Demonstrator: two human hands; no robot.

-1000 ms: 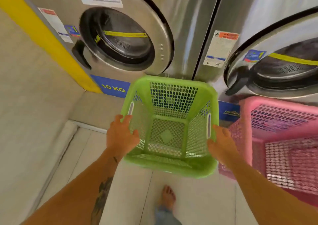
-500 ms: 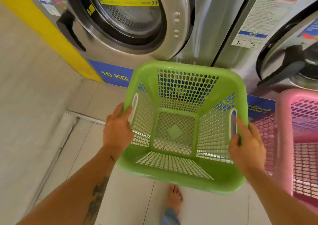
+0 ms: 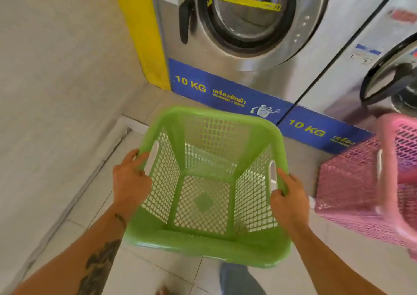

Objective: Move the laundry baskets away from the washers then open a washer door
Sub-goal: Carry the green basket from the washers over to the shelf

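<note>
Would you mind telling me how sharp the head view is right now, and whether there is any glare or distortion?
Head view: motion blur smears the pink basket at right and softens the green basket rim; the 10 KG label stays legible; soft reflections streak the steel washer front; wide-angle distortion tilts the washers' straight edges.

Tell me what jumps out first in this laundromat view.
A bright green plastic mesh laundry basket fills the centre, gripped at its side handles by the left hand and right hand. A pink plastic mesh basket sits at right, before two steel front-loading washers with closed doors.
</note>
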